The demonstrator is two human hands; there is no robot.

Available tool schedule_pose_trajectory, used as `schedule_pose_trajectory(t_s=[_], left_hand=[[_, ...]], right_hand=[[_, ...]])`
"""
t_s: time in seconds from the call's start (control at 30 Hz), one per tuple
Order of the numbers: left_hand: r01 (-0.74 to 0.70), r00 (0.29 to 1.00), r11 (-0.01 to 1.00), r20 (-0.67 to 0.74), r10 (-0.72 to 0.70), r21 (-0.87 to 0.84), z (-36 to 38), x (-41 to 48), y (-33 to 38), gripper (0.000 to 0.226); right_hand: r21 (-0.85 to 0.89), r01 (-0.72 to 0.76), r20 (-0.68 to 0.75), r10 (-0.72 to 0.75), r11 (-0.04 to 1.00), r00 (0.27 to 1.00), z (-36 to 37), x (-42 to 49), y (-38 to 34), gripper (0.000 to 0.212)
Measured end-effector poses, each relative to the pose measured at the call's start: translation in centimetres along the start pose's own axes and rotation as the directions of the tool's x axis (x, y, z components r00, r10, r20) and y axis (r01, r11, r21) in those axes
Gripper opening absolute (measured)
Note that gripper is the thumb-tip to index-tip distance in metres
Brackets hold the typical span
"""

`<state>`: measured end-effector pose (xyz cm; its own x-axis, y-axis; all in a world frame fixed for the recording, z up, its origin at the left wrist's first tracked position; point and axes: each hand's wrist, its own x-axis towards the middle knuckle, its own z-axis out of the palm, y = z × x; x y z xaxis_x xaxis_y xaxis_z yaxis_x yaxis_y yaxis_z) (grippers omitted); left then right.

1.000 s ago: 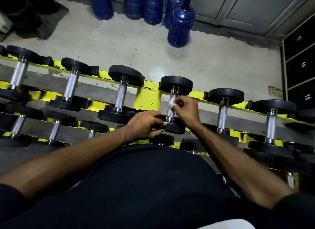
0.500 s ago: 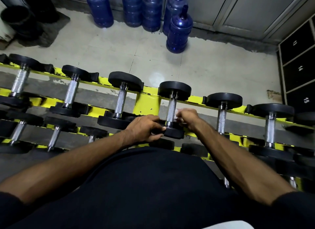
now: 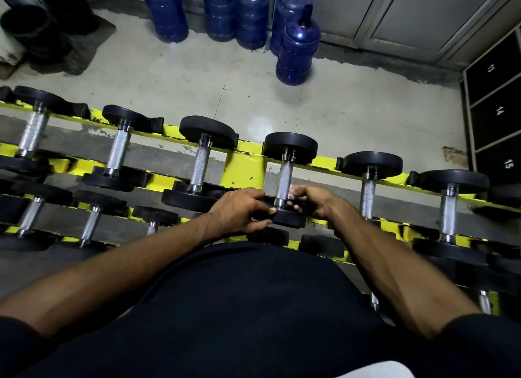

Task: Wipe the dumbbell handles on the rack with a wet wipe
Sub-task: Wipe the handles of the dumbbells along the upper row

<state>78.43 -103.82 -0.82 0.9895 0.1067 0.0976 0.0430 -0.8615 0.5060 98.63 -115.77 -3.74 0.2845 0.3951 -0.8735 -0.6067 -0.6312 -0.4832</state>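
Right now the person is standing over the yellow rack (image 3: 245,169), both bare forearms reaching down to the top tier, where 6 dumbbells are lying side by side with their chrome handles running away from the viewer. The dumbbell (image 3: 290,148) being worked on is the 4th from the left, sitting just right of the rack's wide yellow upright.

The left hand (image 3: 239,214) is grasping that dumbbell's near black head, fingers curling over its edge and thumb pressing on the rim. The right hand (image 3: 314,203) is sitting just right of the handle (image 3: 284,180), at its near end, fingers curled in toward the metal. Pale scraps are showing between those fingers, and they are looking like the wet wipe (image 3: 294,189), pinched there against the lower part of the handle; the hand is a little blurred, so how much of the wipe is touching the chrome is hard to tell.

More dumbbells are resting on lower tiers underneath. Beyond the rack, on the tiled floor (image 3: 169,76), 5 blue water jugs (image 3: 297,48) are standing by the wall, 1 of them forward of the others. Dark lockers (image 3: 496,124) marked 14 and 15 are lining the right edge
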Motion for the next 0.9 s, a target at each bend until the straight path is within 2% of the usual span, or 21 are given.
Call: schedule_pose_trajectory(t_s=[0.07, 0.17, 0.2, 0.27, 0.33, 0.4, 0.47, 0.5, 0.57, 0.6, 0.63, 0.67, 0.7, 0.73, 0.77, 0.8, 0.83, 0.9], left_hand=[[-0.002, 1.0, 1.0, -0.001, 0.002, -0.007, 0.0, 0.0, 0.0, 0.02], [-0.005, 1.0, 1.0, -0.007, 0.005, -0.015, -0.1, 0.0, 0.1, 0.019], [-0.004, 1.0, 1.0, -0.011, 0.004, -0.02, -0.1, 0.0, 0.1, 0.019], [-0.006, 1.0, 1.0, -0.01, 0.006, -0.024, -0.1, 0.0, 0.1, 0.019], [-0.014, 1.0, 1.0, -0.006, 0.014, -0.02, 0.0, 0.0, -0.1, 0.018], [-0.025, 1.0, 1.0, -0.002, 0.025, -0.015, 0.0, 0.2, -0.2, 0.018], [-0.033, 0.999, 0.999, 0.0, 0.033, -0.013, -0.1, 0.3, -0.2, 0.019], [-0.035, 0.999, 0.999, -0.003, 0.035, -0.015, 0.0, 0.3, -0.1, 0.019], [-0.029, 0.999, 0.999, -0.014, 0.028, -0.016, 0.0, 0.2, 0.0, 0.02], [-0.022, 1.0, 1.0, -0.021, 0.022, -0.014, 0.0, 0.1, 0.1, 0.02], [-0.016, 1.0, 1.0, -0.027, 0.016, -0.014, 0.1, 0.0, 0.1, 0.02], [-0.011, 0.999, 1.0, -0.03, 0.011, -0.014, 0.1, 0.0, 0.1, 0.019], [-0.009, 0.999, 1.0, -0.035, 0.008, -0.015, 0.2, -0.1, 0.1, 0.019], [-0.007, 0.999, 1.0, -0.037, 0.007, -0.016, 0.2, -0.1, 0.1, 0.018], [-0.009, 0.999, 1.0, -0.036, 0.008, -0.015, 0.2, -0.1, 0.1, 0.018], [-0.01, 0.999, 1.0, -0.036, 0.009, -0.013, 0.2, -0.1, 0.2, 0.018], [-0.008, 0.999, 1.0, -0.037, 0.008, -0.01, 0.1, -0.1, 0.3, 0.019], [0.006, 0.999, 1.0, -0.046, -0.007, -0.014, 0.2, -0.1, 0.4, 0.019]], right_hand=[[0.043, 0.061, -0.051, -0.059, 0.997, 0.997, -0.1, 0.4, -0.4, 0.018], [0.257, 0.223, -0.211, -0.171, 0.94, 0.962, 1.0, 0.9, -1.3, 0.009], [0.253, 0.266, -0.254, -0.201, 0.93, 0.946, 1.3, 0.9, -1.4, 0.009], [0.132, 0.287, -0.271, -0.244, 0.949, 0.931, 1.0, 0.5, -1.0, 0.009], [-0.092, 0.254, -0.217, -0.268, 0.963, 0.938, 0.1, -0.2, -0.3, 0.009], [-0.279, 0.242, -0.14, -0.289, 0.929, 0.947, -0.7, -0.8, 0.5, 0.012], [-0.304, 0.322, -0.13, -0.374, 0.897, 0.918, -0.5, -0.9, 0.7, 0.015], [-0.316, 0.405, -0.174, -0.472, 0.858, 0.864, -0.1, -0.7, 0.6, 0.017], [-0.42, 0.548, -0.271, -0.676, 0.723, 0.685, 1.0, -0.1, 0.5, 0.014], [-0.51, 0.585, -0.273, -0.763, 0.631, 0.586, 1.3, 0.1, 0.4, 0.011], [-0.614, 0.602, -0.205, -0.839, 0.511, 0.503, 1.5, 0.1, 0.5, 0.011], [-0.722, 0.601, -0.061, -0.896, 0.344, 0.439, 1.5, -0.3, 0.6, 0.011], [-0.798, 0.588, 0.141, -0.91, 0.13, 0.391, 1.3, -0.6, 0.8, 0.009], [-0.825, 0.557, 0.34, -0.87, -0.095, 0.356, 1.1, -1.0, 0.9, 0.007], [-0.821, 0.502, 0.481, -0.804, -0.274, 0.348, 1.0, -1.5, 0.6, 0.007], [-0.82, 0.432, 0.542, -0.754, -0.377, 0.37, 1.0, -1.7, 0.0, 0.009], [-0.841, 0.35, 0.533, -0.745, -0.413, 0.401, 1.4, -1.8, -0.8, 0.012], [-0.91, 0.159, 0.411, -0.776, -0.384, 0.479, 3.0, -2.0, -2.8, 0.012]])
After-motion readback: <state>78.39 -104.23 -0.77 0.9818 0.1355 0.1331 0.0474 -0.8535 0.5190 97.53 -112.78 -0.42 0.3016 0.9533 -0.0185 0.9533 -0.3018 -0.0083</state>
